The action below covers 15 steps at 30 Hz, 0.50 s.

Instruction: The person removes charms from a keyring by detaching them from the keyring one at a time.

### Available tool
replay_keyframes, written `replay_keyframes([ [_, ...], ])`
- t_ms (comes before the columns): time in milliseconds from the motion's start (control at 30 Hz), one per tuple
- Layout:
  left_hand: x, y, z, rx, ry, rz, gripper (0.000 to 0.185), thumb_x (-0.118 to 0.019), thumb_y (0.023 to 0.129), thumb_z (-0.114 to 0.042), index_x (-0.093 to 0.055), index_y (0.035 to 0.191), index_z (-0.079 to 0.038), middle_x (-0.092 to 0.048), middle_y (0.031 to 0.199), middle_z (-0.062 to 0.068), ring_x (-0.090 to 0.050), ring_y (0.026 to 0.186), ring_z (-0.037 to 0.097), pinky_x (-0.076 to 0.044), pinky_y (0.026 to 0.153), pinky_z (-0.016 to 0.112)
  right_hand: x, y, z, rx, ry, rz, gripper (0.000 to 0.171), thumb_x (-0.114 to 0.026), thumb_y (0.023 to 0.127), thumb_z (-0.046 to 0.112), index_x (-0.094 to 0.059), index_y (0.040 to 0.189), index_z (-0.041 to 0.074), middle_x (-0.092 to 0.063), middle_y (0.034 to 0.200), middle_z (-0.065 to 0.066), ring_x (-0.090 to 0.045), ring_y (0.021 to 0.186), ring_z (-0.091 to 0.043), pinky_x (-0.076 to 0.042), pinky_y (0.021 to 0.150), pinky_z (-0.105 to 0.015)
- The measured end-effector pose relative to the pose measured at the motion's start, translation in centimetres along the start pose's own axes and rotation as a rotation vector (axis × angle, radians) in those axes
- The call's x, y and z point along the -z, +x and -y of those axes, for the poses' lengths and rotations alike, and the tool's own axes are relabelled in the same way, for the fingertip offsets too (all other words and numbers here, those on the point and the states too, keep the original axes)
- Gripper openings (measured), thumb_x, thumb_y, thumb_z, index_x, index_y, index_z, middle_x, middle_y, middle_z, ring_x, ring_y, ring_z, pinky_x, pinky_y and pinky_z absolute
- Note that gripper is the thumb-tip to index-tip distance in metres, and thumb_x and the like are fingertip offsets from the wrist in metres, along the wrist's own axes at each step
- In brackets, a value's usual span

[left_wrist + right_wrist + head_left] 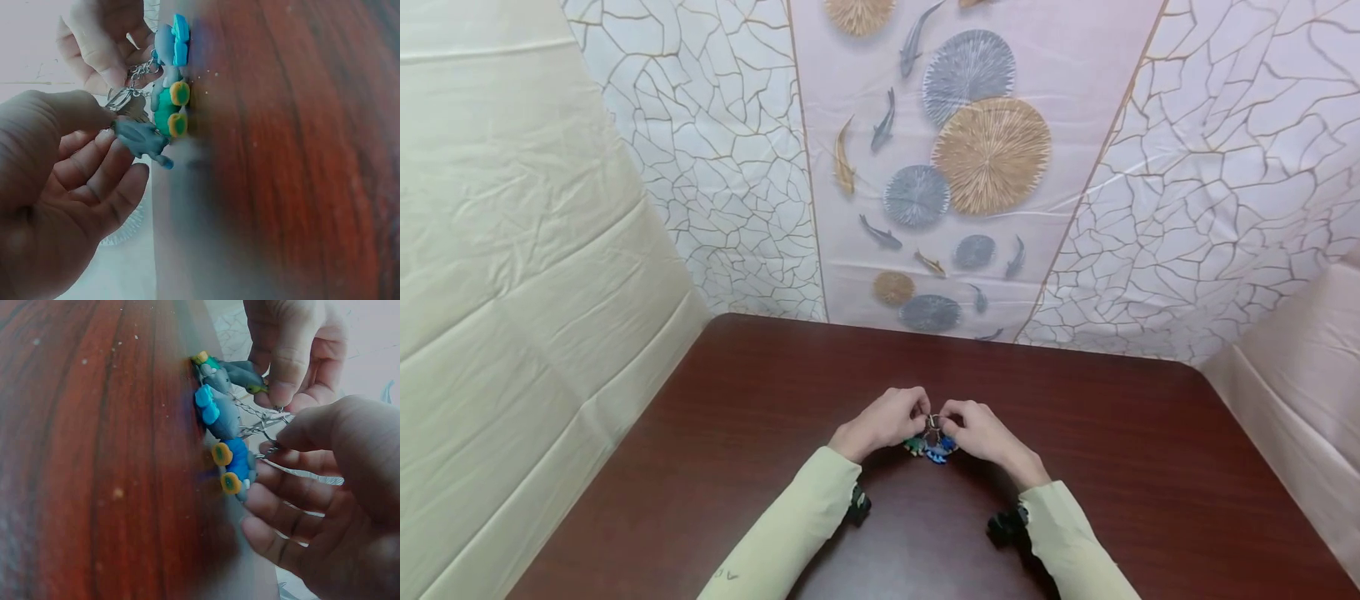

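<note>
Hands at table [775, 392] | left hand [886, 421] and right hand [977, 429] pinch key ring [933, 422] with dangling charms [934, 450] | risk: ring may slip from fingertips

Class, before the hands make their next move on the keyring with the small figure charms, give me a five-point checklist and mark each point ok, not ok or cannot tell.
1. Left hand pinches the metal ring: ok.
2. Right hand grips the same ring from the other side: ok.
3. Figure charms rest against the table, so they do not swing: ok.
4. Chains between the charms and the ring are free of tangles: cannot tell, they bunch together at the ring.
5. The ring's split is opened: cannot tell, fingers cover it.
</note>
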State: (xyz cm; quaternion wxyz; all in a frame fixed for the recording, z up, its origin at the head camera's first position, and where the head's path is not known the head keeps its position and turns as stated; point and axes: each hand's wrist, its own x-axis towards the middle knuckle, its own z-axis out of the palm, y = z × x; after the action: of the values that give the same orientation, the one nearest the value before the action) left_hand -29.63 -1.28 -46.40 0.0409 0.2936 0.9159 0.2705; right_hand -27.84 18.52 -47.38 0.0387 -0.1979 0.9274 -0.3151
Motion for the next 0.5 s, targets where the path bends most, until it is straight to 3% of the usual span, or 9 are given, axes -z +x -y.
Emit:
replay_keyframes([
  [267,0.2,-0.3,-0.3,-0.001,0.046,-0.008,0.014,-0.06,0.095,-0.021,-0.073,0.101,-0.018,-0.07,0.089,-0.007,-0.057,0.071,0.002,-0.047,0.067,0.016,0.0,0.0,-0.2,-0.019,0.07,-0.008,0.014,-0.056,0.097,0.015,-0.068,0.09,0.014,-0.063,0.077,0.001,-0.047,0.058,-0.011,-0.039,0.058,-0.025],
  [500,0.7,-0.6,-1.1,0.019,-0.012,-0.072,0.014,-0.062,0.095,-0.023,-0.075,0.099,-0.018,-0.07,0.086,-0.008,-0.056,0.069,0.002,-0.047,0.066,0.016,0.1,0.0,-0.1,-0.007,0.099,-0.029,0.016,-0.055,0.096,0.014,-0.068,0.087,0.013,-0.063,0.076,0.001,-0.051,0.063,-0.011,-0.043,0.059,-0.025],
])
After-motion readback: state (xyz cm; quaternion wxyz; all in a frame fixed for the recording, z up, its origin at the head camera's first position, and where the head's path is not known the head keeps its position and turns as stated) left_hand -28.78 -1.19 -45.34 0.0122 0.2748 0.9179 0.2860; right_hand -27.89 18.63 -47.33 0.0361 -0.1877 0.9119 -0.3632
